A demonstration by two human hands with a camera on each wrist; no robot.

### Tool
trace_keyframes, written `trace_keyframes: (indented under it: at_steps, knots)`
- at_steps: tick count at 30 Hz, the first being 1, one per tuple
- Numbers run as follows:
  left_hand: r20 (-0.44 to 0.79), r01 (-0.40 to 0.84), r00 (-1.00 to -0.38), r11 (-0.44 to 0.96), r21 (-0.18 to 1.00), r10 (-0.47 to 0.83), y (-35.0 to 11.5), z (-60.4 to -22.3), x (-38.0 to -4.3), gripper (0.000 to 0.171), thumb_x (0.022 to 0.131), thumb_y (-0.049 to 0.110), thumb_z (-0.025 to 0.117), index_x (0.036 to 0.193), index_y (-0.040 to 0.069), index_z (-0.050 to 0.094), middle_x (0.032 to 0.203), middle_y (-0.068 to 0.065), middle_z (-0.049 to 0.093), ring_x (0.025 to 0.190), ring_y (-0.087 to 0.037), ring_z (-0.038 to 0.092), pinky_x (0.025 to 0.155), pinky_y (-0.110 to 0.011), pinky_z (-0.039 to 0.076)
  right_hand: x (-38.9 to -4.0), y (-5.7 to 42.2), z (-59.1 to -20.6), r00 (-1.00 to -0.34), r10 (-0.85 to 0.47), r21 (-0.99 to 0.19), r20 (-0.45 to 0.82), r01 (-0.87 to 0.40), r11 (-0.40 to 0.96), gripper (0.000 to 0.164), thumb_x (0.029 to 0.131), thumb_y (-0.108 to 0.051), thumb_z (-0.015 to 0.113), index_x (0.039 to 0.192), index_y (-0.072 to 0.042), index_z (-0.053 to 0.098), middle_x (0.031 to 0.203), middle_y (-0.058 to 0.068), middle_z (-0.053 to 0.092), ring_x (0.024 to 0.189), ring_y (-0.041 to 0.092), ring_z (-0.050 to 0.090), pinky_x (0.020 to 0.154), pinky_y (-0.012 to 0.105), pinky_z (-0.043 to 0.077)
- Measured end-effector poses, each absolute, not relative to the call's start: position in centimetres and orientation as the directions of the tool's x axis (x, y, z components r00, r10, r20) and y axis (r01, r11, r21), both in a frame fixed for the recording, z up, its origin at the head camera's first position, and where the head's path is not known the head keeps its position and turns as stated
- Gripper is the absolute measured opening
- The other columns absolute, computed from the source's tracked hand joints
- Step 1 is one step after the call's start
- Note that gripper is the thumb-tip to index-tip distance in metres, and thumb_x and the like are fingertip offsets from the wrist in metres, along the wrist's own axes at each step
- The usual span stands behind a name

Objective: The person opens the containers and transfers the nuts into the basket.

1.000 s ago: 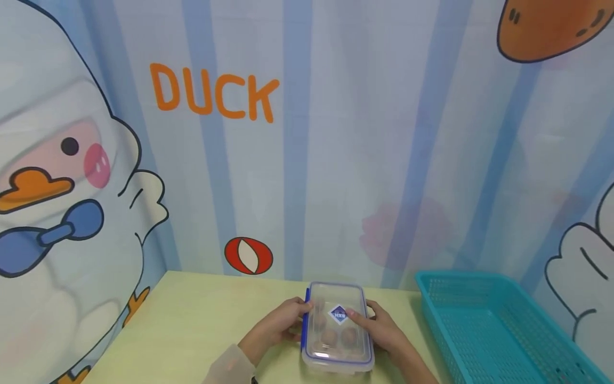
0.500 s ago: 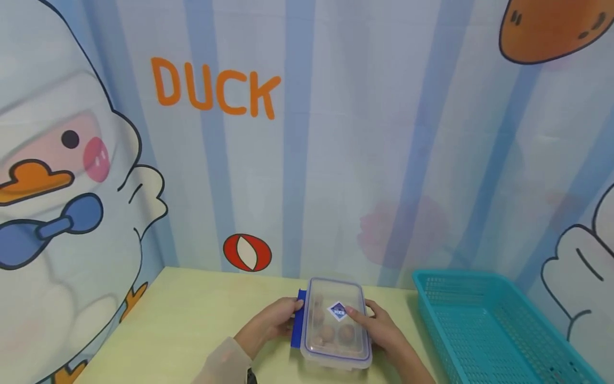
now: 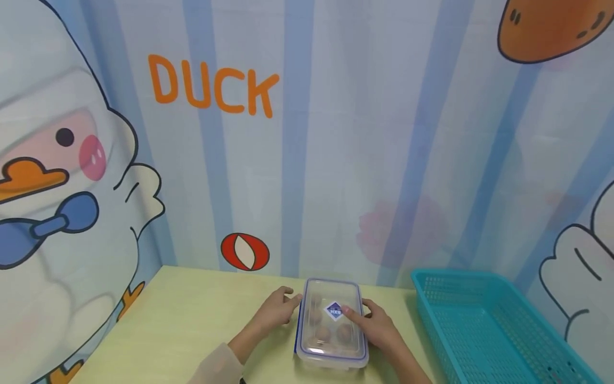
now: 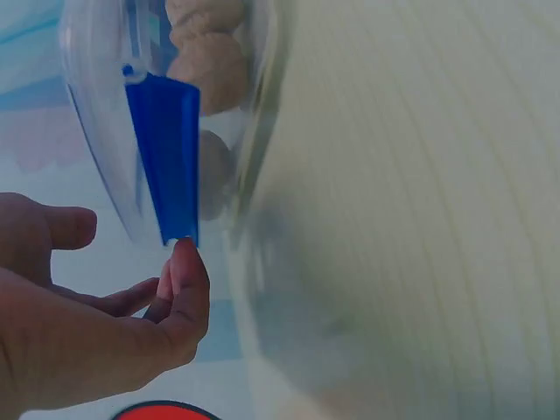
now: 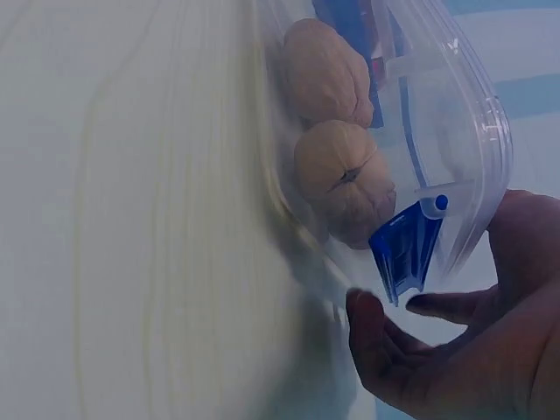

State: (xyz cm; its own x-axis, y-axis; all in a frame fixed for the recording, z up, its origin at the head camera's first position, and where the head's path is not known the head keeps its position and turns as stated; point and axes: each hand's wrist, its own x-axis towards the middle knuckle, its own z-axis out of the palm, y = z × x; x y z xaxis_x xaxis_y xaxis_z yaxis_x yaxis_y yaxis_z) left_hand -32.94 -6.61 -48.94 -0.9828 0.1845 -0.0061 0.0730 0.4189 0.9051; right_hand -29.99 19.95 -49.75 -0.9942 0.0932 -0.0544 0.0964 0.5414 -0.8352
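A clear food container (image 3: 331, 352) with a transparent lid and blue trim stands on the table, several walnuts (image 5: 346, 175) inside. My left hand (image 3: 275, 309) is at its left side, with fingers spread apart. One left fingertip touches the end of a blue latch (image 4: 166, 157), which hangs from the lid on that side. My right hand (image 3: 376, 325) grips the right side, thumb on the lid beside a blue-and-white sticker (image 3: 334, 310). In the right wrist view, another blue latch (image 5: 407, 249) angles away from the container wall, close to the right fingers.
To the right stands a turquoise plastic basket (image 3: 460, 288) with perforated walls. The pale yellow table (image 3: 201, 309) extends left of the container. Behind it hangs a striped curtain (image 3: 331, 160) with cartoon duck prints.
The left latch stuck outward half a second ago and now lies closer to the container's side. My left fingers have loosened from it and spread. The right hand keeps its hold.
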Motion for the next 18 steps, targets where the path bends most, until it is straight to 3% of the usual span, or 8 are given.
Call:
trace_keyframes:
  at_steps: [4,7,13,18]
  knots:
    - [0.031,0.135,-0.974,0.466,0.874,0.223,-6.1,-48.1,-31.9,0.058,0.106,0.028,0.066,0.142,-0.014,0.051,0.106,-0.015,0.068,0.076,-0.021,0.067,0.066,-0.038,0.060,-29.5,20.1,-49.1,-0.990,0.104,-0.720,0.097,0.002,0.694,0.087,0.097,-0.058,0.071,0.147,0.010,0.049,0.116,0.029,0.063,0.104,0.040,0.066,0.088,0.058,0.057]
    - [-0.003,0.112,-0.969,0.456,0.883,0.245,-5.8,-47.6,-31.2,0.059,0.104,0.027,0.069,0.142,-0.014,0.050,0.106,-0.015,0.066,0.076,-0.021,0.068,0.066,-0.038,0.063,-28.9,20.3,-48.2,-0.984,0.099,-0.699,0.149,-0.034,0.714,0.072,0.102,-0.046,0.068,0.140,0.013,0.054,0.106,0.022,0.064,0.094,0.033,0.065,0.079,0.050,0.057]
    - [-0.053,0.065,-0.967,0.444,0.893,0.248,-5.7,-47.1,-30.3,0.056,0.102,0.021,0.073,0.138,-0.016,0.053,0.105,-0.014,0.063,0.084,-0.024,0.068,0.064,-0.036,0.064,-27.4,21.0,-47.0,-0.997,0.073,-0.830,-0.031,0.067,0.553,0.050,0.106,-0.029,0.066,0.134,0.012,0.058,0.097,0.013,0.064,0.077,0.022,0.063,0.064,0.037,0.055]
    - [-0.065,0.053,-0.958,0.395,0.917,0.280,-5.8,-47.1,-29.9,0.043,0.099,0.016,0.075,0.128,-0.013,0.061,0.100,-0.012,0.060,0.085,-0.023,0.065,0.065,-0.037,0.064,-27.0,21.1,-47.2,-0.992,0.045,-0.878,-0.122,0.129,0.461,0.040,0.104,-0.021,0.067,0.129,0.010,0.063,0.097,0.012,0.064,0.078,0.022,0.063,0.066,0.037,0.056]
